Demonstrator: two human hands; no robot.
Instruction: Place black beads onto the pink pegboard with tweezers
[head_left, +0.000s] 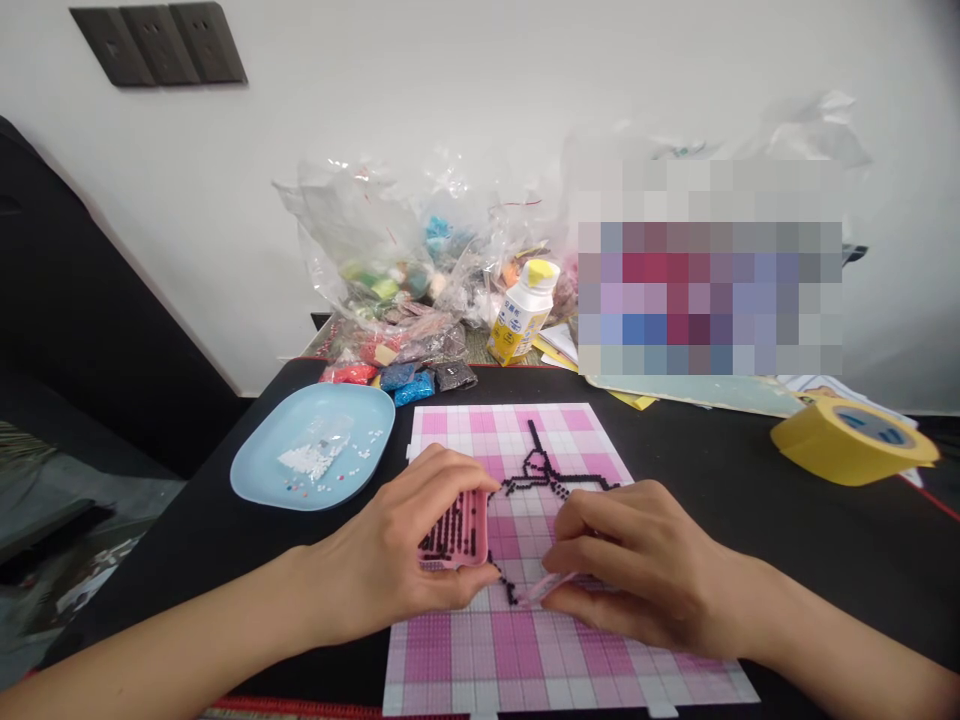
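My left hand (pixel 420 535) grips a small pink tray (pixel 481 530) by its edges, tilted above the pegboard. Rows of black beads (pixel 450 528) lie in the tray's grooves. My right hand (pixel 637 565) is closed on a thin, pale pink tool (pixel 551 585), perhaps a bead pen or tweezers; most of it is hidden by the fingers. Its tip is close to black beads set on the board. Under both hands lies a pink and white checked pegboard (pixel 431 650). Black beads form a branching outline (pixel 551 470) across its upper middle, and a shorter line runs between my hands.
Left of the board sits a light blue plate (pixel 255 460) with a bag of white beads (pixel 315 450). Bead packets (pixel 412 385), plastic bags (pixel 360 220) and a yellow and white bottle (pixel 523 312) stand behind. A yellow tape roll (pixel 832 450) lies at right.
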